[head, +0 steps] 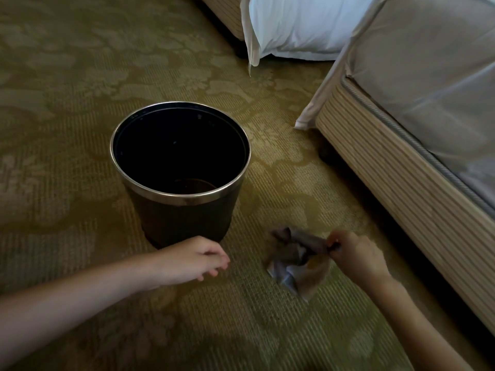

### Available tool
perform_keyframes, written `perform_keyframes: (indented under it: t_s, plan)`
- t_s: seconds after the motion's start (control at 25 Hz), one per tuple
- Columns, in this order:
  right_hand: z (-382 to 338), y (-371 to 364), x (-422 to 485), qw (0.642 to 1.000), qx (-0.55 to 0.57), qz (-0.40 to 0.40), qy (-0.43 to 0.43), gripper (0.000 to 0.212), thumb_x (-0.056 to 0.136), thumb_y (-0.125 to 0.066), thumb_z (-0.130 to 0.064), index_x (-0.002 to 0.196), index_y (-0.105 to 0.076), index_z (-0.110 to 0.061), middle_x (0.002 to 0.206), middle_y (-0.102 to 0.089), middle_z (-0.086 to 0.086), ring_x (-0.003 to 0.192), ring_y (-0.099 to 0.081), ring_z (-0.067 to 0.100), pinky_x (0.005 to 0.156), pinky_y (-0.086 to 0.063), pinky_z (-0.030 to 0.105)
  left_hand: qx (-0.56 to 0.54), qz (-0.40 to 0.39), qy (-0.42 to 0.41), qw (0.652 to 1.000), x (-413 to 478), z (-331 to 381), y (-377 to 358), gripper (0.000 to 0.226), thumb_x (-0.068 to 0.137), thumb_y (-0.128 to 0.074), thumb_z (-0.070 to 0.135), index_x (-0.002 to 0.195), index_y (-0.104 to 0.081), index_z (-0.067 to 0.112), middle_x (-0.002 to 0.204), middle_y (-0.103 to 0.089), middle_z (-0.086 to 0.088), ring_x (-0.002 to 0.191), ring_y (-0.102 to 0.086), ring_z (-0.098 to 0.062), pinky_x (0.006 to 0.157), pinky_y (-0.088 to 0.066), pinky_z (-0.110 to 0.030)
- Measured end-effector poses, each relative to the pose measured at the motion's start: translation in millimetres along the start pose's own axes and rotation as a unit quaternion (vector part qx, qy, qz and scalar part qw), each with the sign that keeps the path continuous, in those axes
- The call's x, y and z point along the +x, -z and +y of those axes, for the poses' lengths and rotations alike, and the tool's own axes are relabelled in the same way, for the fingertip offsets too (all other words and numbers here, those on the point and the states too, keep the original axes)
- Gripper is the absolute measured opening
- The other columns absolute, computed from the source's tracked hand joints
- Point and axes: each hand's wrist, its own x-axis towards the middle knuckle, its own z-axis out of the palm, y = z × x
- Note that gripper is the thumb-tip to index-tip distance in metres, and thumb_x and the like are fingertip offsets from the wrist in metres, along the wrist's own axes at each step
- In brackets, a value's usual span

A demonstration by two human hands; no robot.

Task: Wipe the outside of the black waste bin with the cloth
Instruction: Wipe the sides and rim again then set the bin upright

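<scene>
Your left hand (192, 259) hovers low over the patterned carpet (67, 84), just in front of the foot of the black waste bin (182, 218). Its fingers are loosely curled and it holds nothing; it looks close to the bin's base without touching it, though the angle makes that hard to confirm.

The bin stands upright on the carpet, open mouth up, with a bright metal band (174, 198) around the rim. It looks empty and thin-walled, so expect it to be light and stiff, and likely to slide or tip when you press the cloth against its side. Steady it with your free hand at the metal rim, where the wall is firmest, and wipe the dark side below the band. The glossy surface will probably be a little slippery.

The cloth (297, 261) lies crumpled on the carpet to the right of the bin, near it but apart. It is soft and limp and will bunch rather than hold a shape, so gather a full handful instead of a corner.

Your right hand (356, 254) is at the cloth's right edge, thumb and fingertips pinched on a fold. Beyond it, further right, is the bed (401, 156).
</scene>
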Motion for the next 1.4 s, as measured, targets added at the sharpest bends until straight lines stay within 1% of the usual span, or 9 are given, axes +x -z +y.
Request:
perform_keyframes:
  t_s: [0.28, 0.4, 0.48, 0.56, 0.64, 0.76, 1.0, 1.2, 1.4]
  plan:
    - [-28.8, -71.8, -14.2, 0.985, -0.049, 0.051, 0.155, 0.043, 0.063, -0.090, -0.028, 0.102, -0.072, -0.019, 0.096, -0.062, 0.005, 0.084, -0.067, 0.025, 0.058, -0.054, 0.033, -0.030, -0.022, 0.021, 0.999, 2.1, -0.1, -3.2, 0.018, 0.099, -0.047, 0.027, 0.111, -0.060, 0.027, 0.112, -0.066, 0.011, 0.099, -0.066, -0.003, 0.089, -0.054, -0.025]
    - [-51.3, -86.7, -43.3, 0.967, 0.111, -0.041, 0.224, 0.034, 0.084, -0.070, -0.041, 0.113, -0.065, -0.024, 0.105, -0.063, -0.003, 0.090, -0.064, 0.014, 0.075, -0.053, 0.033, -0.039, -0.031, 0.023, 0.998, 0.5, 1.9, -4.2, 0.018, 0.098, -0.047, 0.028, 0.110, -0.061, 0.027, 0.112, -0.067, 0.010, 0.099, -0.067, -0.002, 0.090, -0.054, -0.026]
    - [-35.3, -81.8, -35.6, 0.965, 0.185, 0.080, 0.171, 0.021, 0.091, -0.061, -0.041, 0.102, -0.066, -0.024, 0.094, -0.065, -0.008, 0.081, -0.062, 0.009, 0.069, -0.053, 0.035, -0.049, -0.028, 0.025, 0.998, -1.1, 2.8, -2.2, 0.019, 0.099, -0.047, 0.027, 0.110, -0.061, 0.026, 0.112, -0.067, 0.009, 0.099, -0.067, -0.003, 0.089, -0.055, -0.025]
    - [1.3, -84.3, -9.1, 0.968, 0.160, 0.182, 0.065, 0.035, 0.089, -0.068, -0.041, 0.115, -0.064, -0.018, 0.110, -0.064, -0.001, 0.098, -0.063, 0.019, 0.080, -0.054, 0.041, -0.053, -0.020, 0.033, 0.998, -2.8, 4.4, 0.7, 0.022, 0.099, -0.046, 0.026, 0.113, -0.061, 0.022, 0.113, -0.067, 0.009, 0.099, -0.067, -0.005, 0.088, -0.055, -0.024]
    - [21.5, -100.6, 3.4, 0.978, 0.188, 0.085, -0.009, 0.076, 0.082, -0.066, -0.063, 0.139, -0.050, -0.015, 0.134, -0.056, 0.008, 0.123, -0.055, 0.029, 0.099, -0.049, 0.047, -0.059, -0.012, 0.044, 0.997, -4.8, 4.0, 3.4, 0.023, 0.099, -0.045, 0.026, 0.114, -0.061, 0.021, 0.113, -0.067, 0.008, 0.100, -0.067, -0.006, 0.089, -0.055, -0.025]
    - [11.7, -152.2, -22.4, 0.979, 0.202, -0.002, 0.026, 0.093, 0.080, -0.032, -0.088, 0.156, -0.027, -0.035, 0.159, -0.035, -0.001, 0.147, -0.031, 0.023, 0.115, -0.034, 0.051, -0.071, -0.009, 0.052, 0.996, -7.5, 0.5, 6.3, 0.022, 0.099, -0.046, 0.027, 0.114, -0.061, 0.021, 0.113, -0.068, 0.008, 0.099, -0.068, -0.006, 0.090, -0.054, -0.027]
    - [-1.7, -166.5, -64.3, 0.977, 0.159, 0.046, 0.134, 0.095, 0.080, -0.050, -0.083, 0.158, -0.010, -0.045, 0.169, 0.000, -0.002, 0.155, -0.008, 0.024, 0.112, -0.038, 0.053, -0.096, -0.009, 0.049, 0.994, -5.8, -7.2, 7.5, 0.021, 0.098, -0.046, 0.028, 0.112, -0.062, 0.023, 0.112, -0.069, 0.008, 0.098, -0.068, -0.005, 0.089, -0.055, -0.026]
    - [9.3, -191.1, -62.3, 0.966, 0.063, 0.115, 0.221, 0.078, 0.090, -0.045, -0.072, 0.156, -0.029, -0.032, 0.150, -0.046, 0.014, 0.133, -0.048, 0.037, 0.103, -0.048, 0.049, 0.013, 0.051, -0.028, 0.998, -20.8, -0.4, 12.4, 0.020, 0.098, -0.045, 0.032, 0.107, -0.062, 0.033, 0.106, -0.068, 0.017, 0.097, -0.064, 0.003, 0.088, -0.054, -0.028]
    - [-14.3, -169.3, -21.0, 0.949, 0.280, 0.098, 0.105, 0.054, 0.095, -0.035, -0.070, 0.113, -0.056, -0.024, 0.096, -0.062, 0.001, 0.085, -0.062, 0.028, 0.074, -0.054, 0.048, 0.316, 0.314, -0.352, 0.824, -46.7, 55.4, 21.2, 0.022, 0.098, -0.050, 0.031, 0.099, -0.067, 0.018, 0.090, -0.061, 0.012, 0.080, -0.056, -0.003, 0.069, -0.043, -0.017]
